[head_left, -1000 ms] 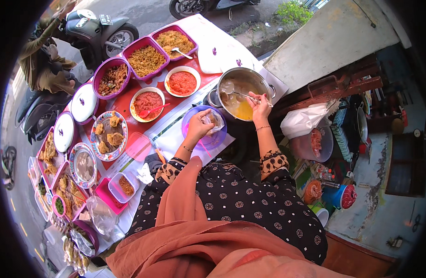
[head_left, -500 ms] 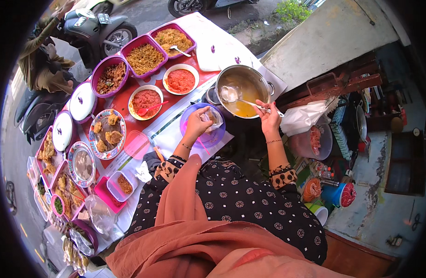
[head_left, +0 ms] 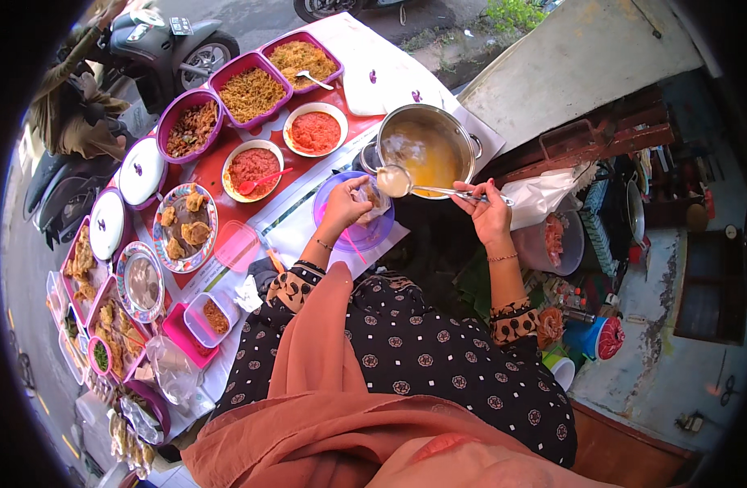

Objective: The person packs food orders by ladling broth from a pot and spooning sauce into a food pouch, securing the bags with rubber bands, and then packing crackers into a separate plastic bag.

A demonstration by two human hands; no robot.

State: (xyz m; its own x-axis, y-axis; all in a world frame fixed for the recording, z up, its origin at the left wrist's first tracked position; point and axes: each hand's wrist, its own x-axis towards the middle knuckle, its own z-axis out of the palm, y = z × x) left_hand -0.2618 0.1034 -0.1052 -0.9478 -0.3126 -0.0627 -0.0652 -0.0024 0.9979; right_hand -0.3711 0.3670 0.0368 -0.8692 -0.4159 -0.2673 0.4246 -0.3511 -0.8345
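Observation:
My left hand grips a small clear plastic bag over a purple plastic bowl; brownish contents show through the bag. In my right hand is the handle of a metal ladle. The ladle's bowl holds pale broth and sits just outside the near-left rim of a steel pot, close to the bag. Yellowish broth with pale pieces fills the pot. A thin pink handle sticks out from the purple bowl toward me.
Two bowls of red chili paste stand beyond my left hand. Farther back are purple tubs of fried noodles. Plates of fried food and white-lidded pots crowd the left. A clear tub lies right of my right hand.
The ladle has come out of the pot, moving toward me to the bag, with broth in its bowl. My right hand has shifted slightly right and nearer. My left hand stays at the bag.

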